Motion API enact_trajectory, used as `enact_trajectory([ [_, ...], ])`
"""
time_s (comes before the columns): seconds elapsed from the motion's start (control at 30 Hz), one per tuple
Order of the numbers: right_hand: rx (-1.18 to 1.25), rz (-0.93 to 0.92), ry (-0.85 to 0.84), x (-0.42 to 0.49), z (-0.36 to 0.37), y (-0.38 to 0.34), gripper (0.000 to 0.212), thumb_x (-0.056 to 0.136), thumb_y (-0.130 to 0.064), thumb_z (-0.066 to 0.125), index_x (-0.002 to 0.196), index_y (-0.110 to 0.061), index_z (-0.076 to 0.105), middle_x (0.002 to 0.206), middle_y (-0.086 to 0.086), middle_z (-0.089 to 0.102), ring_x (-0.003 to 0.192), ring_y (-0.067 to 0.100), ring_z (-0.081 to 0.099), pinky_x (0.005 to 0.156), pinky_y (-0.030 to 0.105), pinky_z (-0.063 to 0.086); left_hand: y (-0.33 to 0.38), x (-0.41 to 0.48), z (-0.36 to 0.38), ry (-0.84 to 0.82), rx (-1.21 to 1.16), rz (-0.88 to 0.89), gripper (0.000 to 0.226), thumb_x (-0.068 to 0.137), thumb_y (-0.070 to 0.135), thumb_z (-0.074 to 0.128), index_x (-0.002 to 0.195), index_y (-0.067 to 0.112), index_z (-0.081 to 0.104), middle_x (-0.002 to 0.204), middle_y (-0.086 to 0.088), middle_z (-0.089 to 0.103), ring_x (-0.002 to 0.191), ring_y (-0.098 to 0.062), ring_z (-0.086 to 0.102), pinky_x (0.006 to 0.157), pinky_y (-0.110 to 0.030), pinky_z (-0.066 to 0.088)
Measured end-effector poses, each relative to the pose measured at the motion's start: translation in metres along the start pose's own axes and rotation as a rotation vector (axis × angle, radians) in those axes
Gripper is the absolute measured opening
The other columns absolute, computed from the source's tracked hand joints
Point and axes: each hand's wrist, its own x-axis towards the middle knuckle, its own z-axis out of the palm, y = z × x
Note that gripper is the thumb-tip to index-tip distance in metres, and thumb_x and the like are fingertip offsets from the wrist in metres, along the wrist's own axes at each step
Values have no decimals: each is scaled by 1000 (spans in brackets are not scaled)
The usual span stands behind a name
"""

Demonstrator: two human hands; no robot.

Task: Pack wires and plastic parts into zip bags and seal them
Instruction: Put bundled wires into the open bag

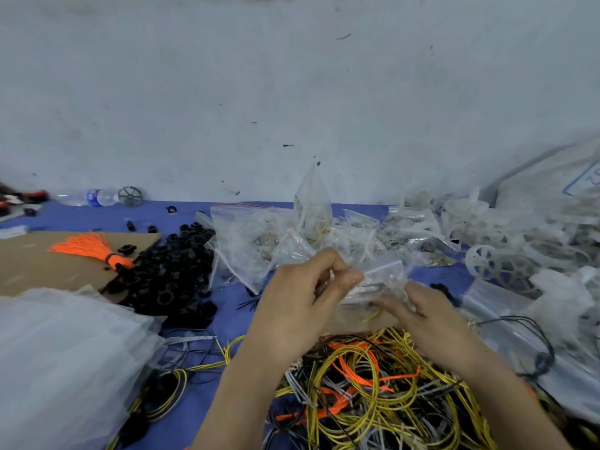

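In the head view, the left hand (302,293) is curled, with thumb and forefinger pinching the top edge of a clear zip bag (381,279) held just above the table (227,315). The right hand (422,315) is blurred; its fingers reach to the bag's lower right side and seem to touch it, but whether they grip it I cannot tell. The bag sits between the two hands, and a bit of yellow wire shows through its lower part. Right below the hands lies a tangled heap of wires (373,384) in yellow, orange, grey and black. Beyond the hands is a heap of filled bags (259,241), one of them standing up on end (311,206). To the left, a pile of black parts (172,274) lies partly on a sheet of cardboard (39,264), with a tied orange bundle (94,246) on the cardboard beside it. A stack of clear empty bags (65,352) fills the near left corner. On the right lie white wheels (483,261) among more plastic bags. A bottle (97,197) lies on its side at the far left edge, against the wall (292,92).
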Motion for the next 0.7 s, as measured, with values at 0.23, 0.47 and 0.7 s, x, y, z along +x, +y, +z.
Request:
enact_trajectory([
  [0.23,-162,32,604,-16,-72,-21,41,78,-65,53,68,-28,69,57,-6,64,57,-1,60,49,16,42,-8,-2,-29,99,-89,-71,35,87,53,50,68,24,56,56,0,44,52,-5,34,54,-26,31],
  [0.47,3,342,88,-27,-77,-67,77,35,-84,70,80,-23,75,79,29,60,62,47,60,48,55,51,-30,-2,-42,65,12,-236,27,91,29,59,65,22,57,61,4,59,53,-4,45,55,-22,35],
  [0.7,408,190,490,34,-64,-90,69,82,-56,61,142,-31,37,146,-9,39,131,10,41,108,43,35,-39,-1,-42,166,197,-385,31,98,24,50,72,11,58,50,3,48,45,-8,38,48,-18,30],
])
